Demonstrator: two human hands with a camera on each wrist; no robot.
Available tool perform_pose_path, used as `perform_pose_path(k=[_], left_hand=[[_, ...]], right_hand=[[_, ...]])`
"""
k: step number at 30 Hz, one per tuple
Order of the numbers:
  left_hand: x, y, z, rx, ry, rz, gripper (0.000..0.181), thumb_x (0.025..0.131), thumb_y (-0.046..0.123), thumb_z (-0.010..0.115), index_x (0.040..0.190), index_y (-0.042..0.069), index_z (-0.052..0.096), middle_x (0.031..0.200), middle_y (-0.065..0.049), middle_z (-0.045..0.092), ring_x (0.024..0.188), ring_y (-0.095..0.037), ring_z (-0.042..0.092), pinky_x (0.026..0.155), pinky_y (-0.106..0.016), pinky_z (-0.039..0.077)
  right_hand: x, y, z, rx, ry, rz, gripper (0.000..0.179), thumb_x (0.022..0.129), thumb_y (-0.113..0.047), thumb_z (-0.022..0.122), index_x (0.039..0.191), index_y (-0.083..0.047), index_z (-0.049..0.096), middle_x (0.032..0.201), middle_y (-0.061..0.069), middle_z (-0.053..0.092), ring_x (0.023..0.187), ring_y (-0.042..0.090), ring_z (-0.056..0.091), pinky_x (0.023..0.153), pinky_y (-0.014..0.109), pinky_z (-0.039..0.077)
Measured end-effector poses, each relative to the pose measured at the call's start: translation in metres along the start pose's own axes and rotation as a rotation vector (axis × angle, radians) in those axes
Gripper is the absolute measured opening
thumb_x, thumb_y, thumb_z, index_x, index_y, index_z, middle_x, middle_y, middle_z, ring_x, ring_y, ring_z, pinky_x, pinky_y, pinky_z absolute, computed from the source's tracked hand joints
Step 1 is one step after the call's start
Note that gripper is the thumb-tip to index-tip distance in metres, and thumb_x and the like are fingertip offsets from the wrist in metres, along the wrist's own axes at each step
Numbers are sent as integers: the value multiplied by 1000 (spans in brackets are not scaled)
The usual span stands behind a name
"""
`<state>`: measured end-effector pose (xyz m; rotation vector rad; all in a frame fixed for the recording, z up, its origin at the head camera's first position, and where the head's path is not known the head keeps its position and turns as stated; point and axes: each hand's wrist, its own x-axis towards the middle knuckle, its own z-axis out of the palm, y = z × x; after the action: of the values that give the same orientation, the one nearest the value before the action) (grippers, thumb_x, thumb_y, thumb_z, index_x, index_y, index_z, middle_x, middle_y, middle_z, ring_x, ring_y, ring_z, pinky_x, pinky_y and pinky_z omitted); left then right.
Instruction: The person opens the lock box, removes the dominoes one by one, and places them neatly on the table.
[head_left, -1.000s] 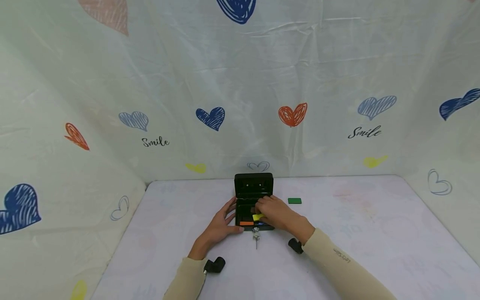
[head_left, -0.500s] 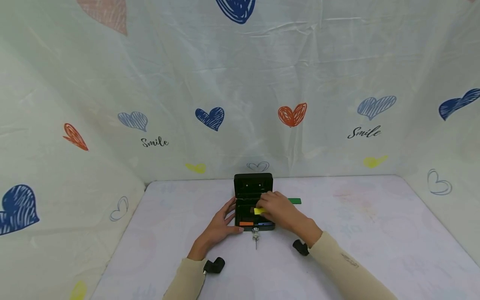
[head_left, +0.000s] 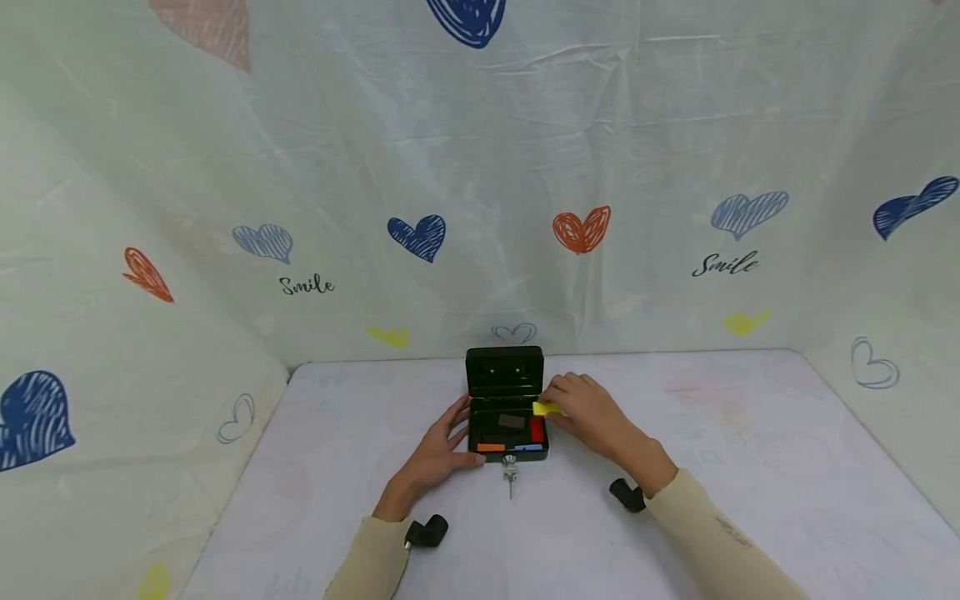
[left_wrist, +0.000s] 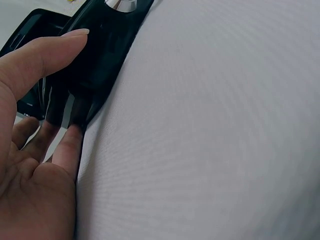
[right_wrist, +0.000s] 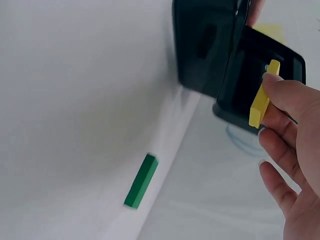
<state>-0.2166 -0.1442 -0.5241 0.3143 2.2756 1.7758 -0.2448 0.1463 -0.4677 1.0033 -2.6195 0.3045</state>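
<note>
On the white table stands an open black cash box [head_left: 486,432], its lid [head_left: 505,371] raised at the back. My left hand [head_left: 438,450] steadies it at the front left corner: fairly straight fingers touch the side, and the thumb rests on the front wall. Above the box's right back edge, my right hand [head_left: 592,412] pinches a yellow block [right_wrist: 264,97] between thumb and fingers. Inside lie an orange block [head_left: 491,447], a blue block [head_left: 528,447], a red block [head_left: 537,429] and a dark brown block [head_left: 512,422].
Keys [head_left: 510,468] hang from the lock at the box's front. A green block [right_wrist: 141,181] lies on the table right of the box; in the head view my right hand hides it. A white curtain printed with hearts [head_left: 416,237] stands behind the table.
My right hand has lifted the yellow block from inside the box and carried it right and back to the box's right edge, uncovering the red and brown blocks. The left hand stays put.
</note>
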Motion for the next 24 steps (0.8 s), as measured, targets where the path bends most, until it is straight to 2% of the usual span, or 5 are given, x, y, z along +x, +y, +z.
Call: perform_pose_path(k=[5, 9, 20, 24], left_hand=[[1, -1, 0, -23, 0, -18, 109, 83, -8, 84, 170, 10, 21, 170, -23, 29, 155, -44, 33, 123, -46, 38], [1, -1, -1, -33, -16, -6, 108, 84, -9, 82, 170, 8, 19, 171, -23, 27, 155, -45, 32, 125, -49, 37], [0, -2, -2, -18, -14, -6, 107, 85, -7, 83, 169, 7, 19, 169, -24, 29, 154, -45, 34, 124, -49, 38], [0, -2, -2, -20, -13, -8, 107, 85, -7, 83, 169, 7, 19, 170, -24, 29, 154, -45, 34, 124, -49, 38]], right_hand=[[-9, 12, -1, 10, 31, 25, 27, 83, -11, 91, 106, -10, 78, 103, 0, 70, 96, 20, 63, 89, 39, 59], [-17, 21, -2, 14, 29, 44, 27, 82, -10, 91, 105, -10, 78, 102, 1, 70, 96, 21, 63, 91, 41, 59], [-33, 41, -3, 27, -28, 90, 25, 84, -6, 89, 106, -8, 78, 103, 2, 70, 98, 23, 64, 89, 43, 59], [-38, 48, 1, 38, -22, 93, 27, 82, -6, 90, 107, -7, 78, 103, 2, 71, 96, 23, 64, 87, 43, 59]])
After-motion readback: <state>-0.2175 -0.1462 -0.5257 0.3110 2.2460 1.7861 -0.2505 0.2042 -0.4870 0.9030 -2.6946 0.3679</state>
